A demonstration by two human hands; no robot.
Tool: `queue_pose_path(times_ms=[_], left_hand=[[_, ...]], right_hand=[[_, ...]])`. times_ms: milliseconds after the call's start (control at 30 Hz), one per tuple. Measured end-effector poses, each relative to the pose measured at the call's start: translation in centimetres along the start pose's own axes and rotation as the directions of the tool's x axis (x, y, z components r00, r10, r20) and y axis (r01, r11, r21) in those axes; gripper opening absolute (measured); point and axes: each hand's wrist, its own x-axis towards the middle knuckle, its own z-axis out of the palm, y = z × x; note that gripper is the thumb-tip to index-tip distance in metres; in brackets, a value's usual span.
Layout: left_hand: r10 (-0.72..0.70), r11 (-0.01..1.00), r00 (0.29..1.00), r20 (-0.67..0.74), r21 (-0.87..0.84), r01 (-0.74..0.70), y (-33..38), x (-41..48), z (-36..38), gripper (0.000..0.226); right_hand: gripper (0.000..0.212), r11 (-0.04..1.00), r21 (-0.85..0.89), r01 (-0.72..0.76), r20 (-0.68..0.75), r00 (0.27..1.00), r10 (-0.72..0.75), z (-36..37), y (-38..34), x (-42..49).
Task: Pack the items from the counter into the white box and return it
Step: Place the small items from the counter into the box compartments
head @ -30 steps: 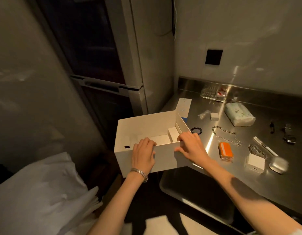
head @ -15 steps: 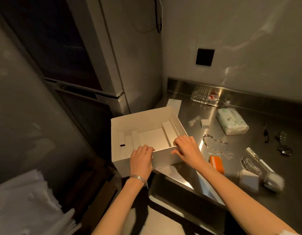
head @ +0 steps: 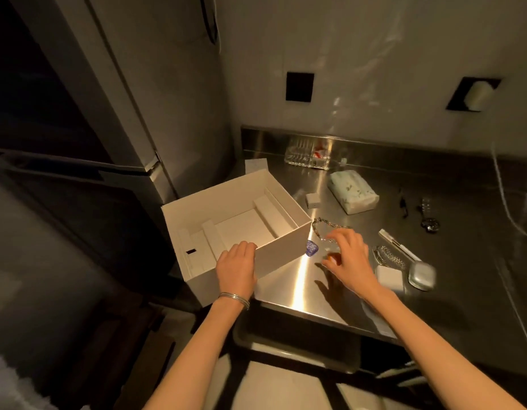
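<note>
White box (head: 283,255) overhangs steel counter (head: 433,315) edge | left hand (head: 235,270) grips near wall | right hand (head: 349,258) spread loose above chain (head: 318,229)

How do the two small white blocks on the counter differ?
The far white block is smaller than the near white block. The far one lies beside the tissue pack; the near one lies beside the silver case. Both are plain white and rest on the steel counter.
</note>
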Motion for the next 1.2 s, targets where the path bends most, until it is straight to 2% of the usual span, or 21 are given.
queue_pose_path(times_ms=[67,167,333,467,600,767,867,1000,1100,1200], left_hand=[[0.021,1.000,1.000,-0.006,-0.002,-0.021,0.3,0.1,0.4,0.038],[0.081,0.996,0.996,-0.038,-0.029,-0.082,1.2,0.4,0.9,0.029],[0.155,0.978,0.984,-0.085,-0.129,-0.165,1.0,1.1,0.9,0.011],[0.150,0.939,0.977,-0.149,-0.287,-0.188,-0.7,1.1,0.8,0.018],[0.026,0.976,0.979,-0.202,-0.206,-0.068,-0.8,1.1,0.5,0.041],[-0.071,0.988,0.982,-0.175,-0.150,0.045,0.4,1.5,0.4,0.051],[-0.086,0.986,0.977,-0.197,-0.157,0.055,0.4,1.6,0.1,0.057],[-0.129,0.981,0.972,-0.196,-0.170,0.096,0.7,1.4,0.0,0.059],[-0.141,0.982,0.977,-0.160,-0.146,0.118,0.7,1.4,0.1,0.058],[-0.132,0.985,0.985,-0.116,-0.131,0.116,0.3,1.5,0.2,0.051]], right_hand=[[0.050,0.997,-0.049,-0.066,0.082,0.994,0.070,-0.7,1.6,-1.7],[0.050,0.990,0.007,-0.143,0.145,0.979,0.141,-1.5,3.2,-3.7],[0.046,0.988,0.066,-0.140,0.144,0.981,0.129,-2.5,4.2,-4.5],[0.051,0.992,0.042,-0.122,0.214,0.971,0.110,-2.0,5.1,-3.1],[0.065,0.992,0.015,-0.128,0.365,0.924,0.114,-0.8,5.8,-1.3],[0.071,0.998,-0.068,-0.019,0.477,0.878,0.049,1.2,7.1,0.0],[0.053,0.999,-0.037,0.007,0.443,0.896,0.011,1.7,7.5,0.2],[0.035,0.993,0.115,-0.024,0.319,0.948,-0.014,0.5,7.9,0.7],[0.039,0.965,0.262,0.003,0.190,0.980,-0.054,-2.3,7.4,2.3],[0.057,0.933,0.348,0.089,0.031,0.994,-0.106,-5.6,5.2,5.2]])
